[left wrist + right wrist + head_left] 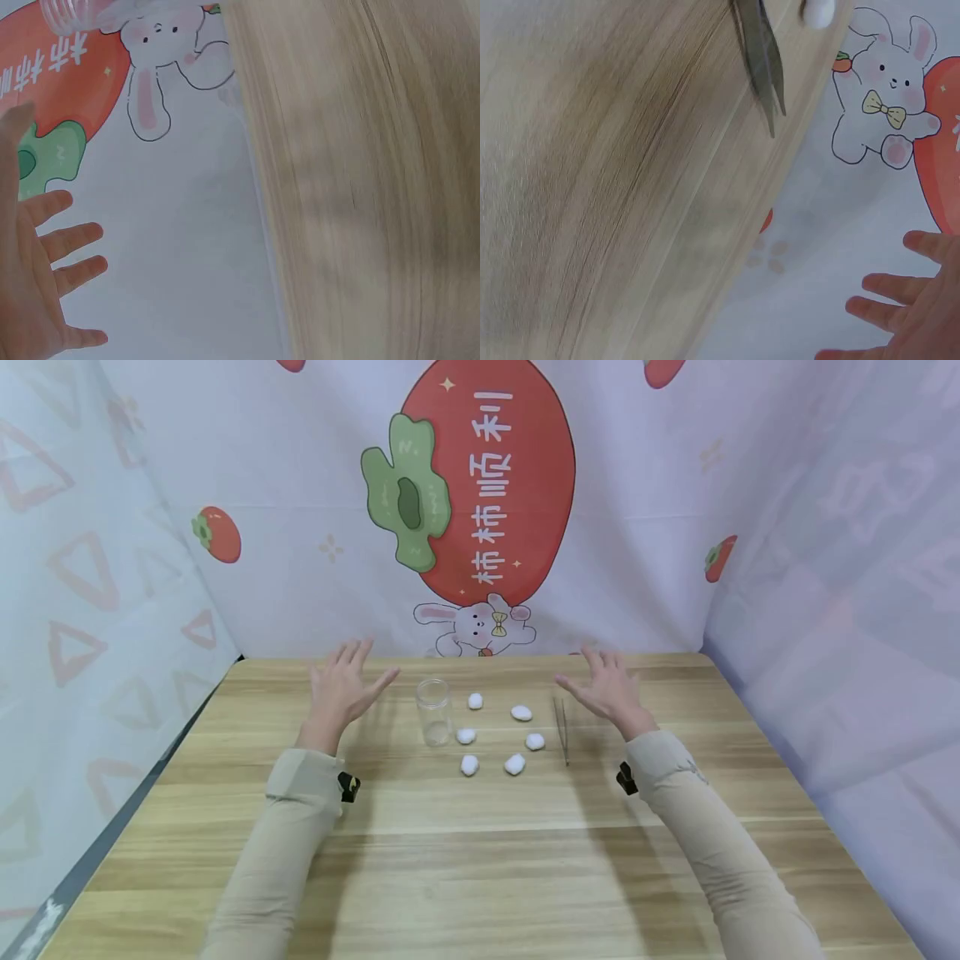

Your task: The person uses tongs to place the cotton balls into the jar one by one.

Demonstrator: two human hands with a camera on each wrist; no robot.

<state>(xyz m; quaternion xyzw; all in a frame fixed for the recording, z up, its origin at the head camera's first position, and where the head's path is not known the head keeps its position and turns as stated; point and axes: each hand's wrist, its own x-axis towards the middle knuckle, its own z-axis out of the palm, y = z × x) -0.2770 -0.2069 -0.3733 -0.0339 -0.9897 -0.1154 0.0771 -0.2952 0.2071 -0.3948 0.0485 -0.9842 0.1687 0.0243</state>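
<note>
My left hand [342, 687] hovers over the table left of a clear glass jar [434, 713], fingers spread and holding nothing. On the other side, my right hand [609, 688] is raised with its fingers apart, close to a pair of metal tweezers [562, 732] lying on the wood. Between jar and tweezers lie several white cotton balls [514, 764]. In the right wrist view the tweezers [760, 64] show their two points, with one cotton ball [818, 13] beside them. The jar [69, 15] is cut off at the top of the left wrist view.
The wooden table [480, 877] reaches back to a white cloth [300, 585] printed with a large red persimmon and a rabbit. More printed cloth hangs along the left and right sides. A small black device [348, 787] sits at the left wrist, another [627, 778] at the right.
</note>
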